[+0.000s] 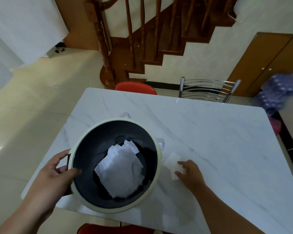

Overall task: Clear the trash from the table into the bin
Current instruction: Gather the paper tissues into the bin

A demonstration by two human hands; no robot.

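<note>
The surface [201, 132] looks like polished white marble with grey veins, faintly glossy. The bin [91, 144] is smooth matt plastic, cream rim, dark inside, holding crumpled white paper [120, 171]. At upper right, a chair back [208, 89] of shiny chromed metal; the staircase [142, 39] is varnished wood

The table [210, 132] under my hands is white marble with thin grey veins running slantwise. The bin [156, 166] has a cream rim and a black inside, and the crumpled paper [120, 173] in it is white. The tissue [172, 162] on the table is white too, almost lost against the marble. Beyond the far edge I see a red chair [136, 88] and a chrome chair back [208, 90]. The floor [41, 102] is glossy cream tile, the staircase [142, 39] reddish-brown wood, the cabinet [267, 61] lighter brown.
</note>
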